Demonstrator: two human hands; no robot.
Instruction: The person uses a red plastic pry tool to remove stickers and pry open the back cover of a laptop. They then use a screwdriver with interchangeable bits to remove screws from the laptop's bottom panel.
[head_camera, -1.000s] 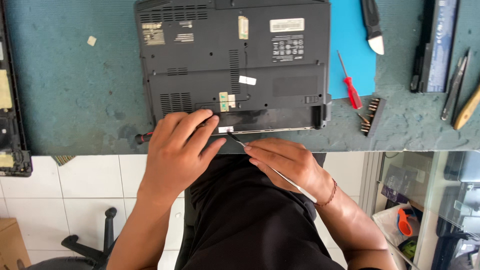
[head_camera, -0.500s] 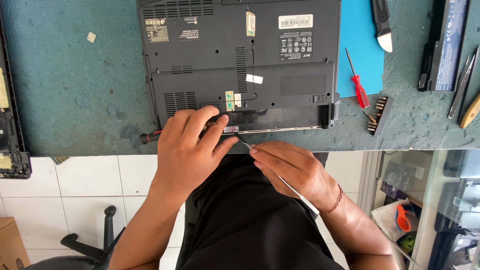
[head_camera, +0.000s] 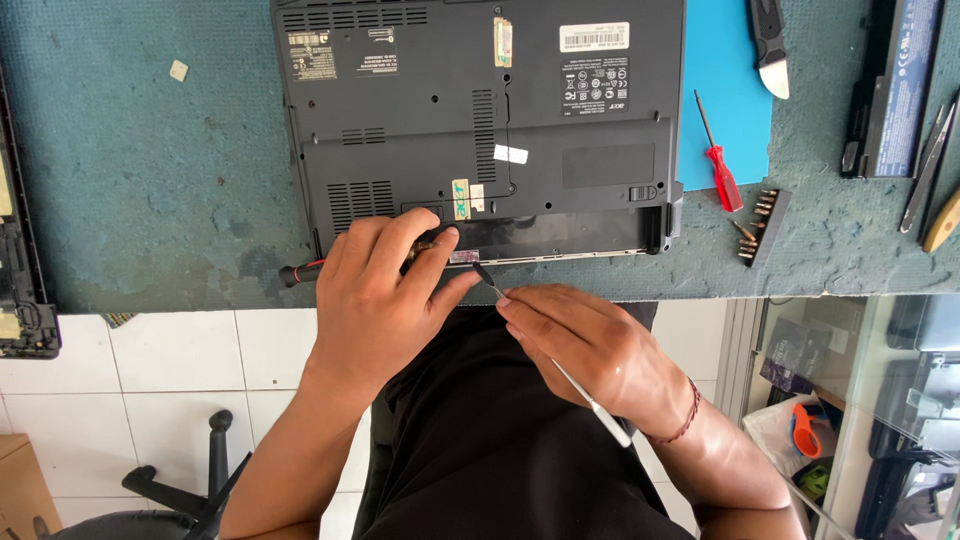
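Teal bench (head_camera: 150, 200): 1 upturned laptop (head_camera: 480, 120), 2 hands, right hand (head_camera: 590, 350) fingers pinching 1 spudger (head_camera: 560, 372).

Bright even daylight, sharp focus throughout, soft shadow just under the left hand's fingers (head_camera: 420, 240), faint glare on the glass shelf (head_camera: 850, 330) right of the fingers.

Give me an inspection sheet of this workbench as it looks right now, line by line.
Surface: worn teal mat on the bench.
Job's things: dark grey laptop, underside up; thin metal tool with white handle.
Clutter: red screwdriver, bit holder, black battery pack, blue sheet.
Grippers: left hand rests at the laptop's near edge; right hand grips the thin tool.
Cables: nothing seen.
Surroundings: white floor tiles, glass cabinet.
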